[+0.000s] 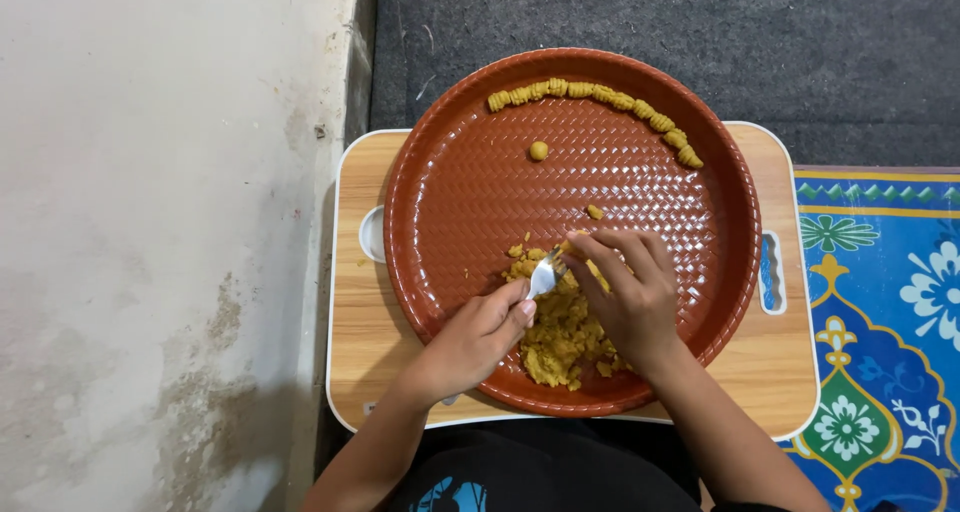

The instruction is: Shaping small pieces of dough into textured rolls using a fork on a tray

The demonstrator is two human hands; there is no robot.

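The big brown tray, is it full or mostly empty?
Mostly empty. The brown tray holds only a yellow dough pile near the hands, a row of ridged pieces and one small ball.
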